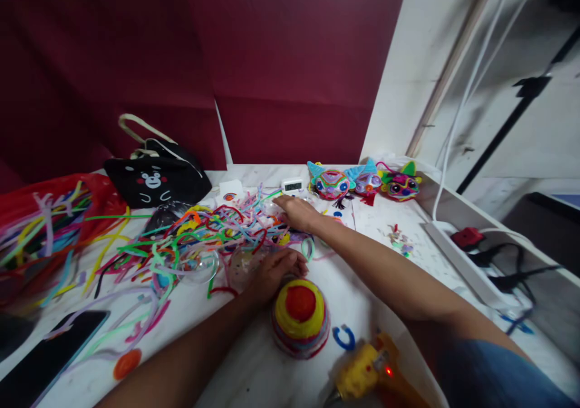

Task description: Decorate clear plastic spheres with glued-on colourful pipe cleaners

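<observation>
My left hand [281,269] lies just behind a round ball [301,318] covered in coiled fuzzy strips, red and yellow on top with paler bands below. Its fingers are loosely curved, with nothing visible in them. Farther back, my right hand [296,213] reaches into a tangled heap of pipe cleaners [226,223], its fingers stretched towards a clear plastic piece [270,207]. The fingertips are partly lost among the strips. Another clear plastic shell [199,265] sits at the near side of the heap. A blue C-shaped piece [344,338] rests right of the ball.
A yellow glue gun [360,372] with a lit red light lies front right. Decorated fuzzy heads [333,184] stand behind, near a small digital clock [292,185]. A power strip [471,269] borders the right side. A black bag [158,175] and phone [54,359] are left.
</observation>
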The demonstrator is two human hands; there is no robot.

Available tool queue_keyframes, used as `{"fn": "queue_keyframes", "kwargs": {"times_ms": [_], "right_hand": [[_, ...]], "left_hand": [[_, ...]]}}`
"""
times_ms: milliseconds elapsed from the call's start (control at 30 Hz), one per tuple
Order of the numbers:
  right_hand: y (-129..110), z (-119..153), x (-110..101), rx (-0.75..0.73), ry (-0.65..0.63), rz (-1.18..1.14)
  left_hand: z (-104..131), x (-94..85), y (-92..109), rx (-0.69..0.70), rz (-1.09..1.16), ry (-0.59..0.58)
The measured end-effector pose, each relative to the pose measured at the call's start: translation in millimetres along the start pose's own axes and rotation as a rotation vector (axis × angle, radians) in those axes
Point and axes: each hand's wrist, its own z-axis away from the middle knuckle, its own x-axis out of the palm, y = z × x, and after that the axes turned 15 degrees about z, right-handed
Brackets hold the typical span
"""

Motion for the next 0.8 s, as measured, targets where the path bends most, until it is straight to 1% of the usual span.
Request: {"fn": "queue_keyframes", "kwargs": {"times_ms": [100,200,300,433,500,567,633,733,800], "right_hand": [[-3.0,-19.7,7.8,-0.011,-0.042,0.045],[-5.6,-22.5,11.0,-0.035,-0.081,0.107],[-11.2,-7.1,6.2,-0.07,-0.084,0.162],[-21.9,27.8,-6.3,-0.145,-0.046,0.192],[-22.9,41.7,-11.8,-0.172,-0.022,0.186],[-17.1,49.0,-14.9,-0.136,0.004,0.187],[-4.4,49.9,-14.4,-0.039,0.025,0.209],[19.6,44.6,-6.8,0.146,0.028,0.273],[31.9,40.3,0.3,0.221,-0.003,0.308]], "left_hand": [[-2.3,-4.0,-3.9,-0.036,0.062,0.025],[-3.1,-4.6,-4.3,-0.052,0.09,0.031],[-3.3,-3.1,-2.7,-0.054,0.099,0.027],[-3.9,-2.1,-2.0,-0.04,0.082,0.018],[-4.5,-2.6,-2.6,-0.038,0.068,0.009],[-5.0,-3.3,-3.2,-0.038,0.055,0.002],[-5.2,-3.6,-3.5,-0.035,0.044,-0.002],[-5.2,-2.7,-3.0,-0.032,0.025,-0.006],[-5.3,-1.3,-2.4,-0.031,0.013,-0.01]]}}
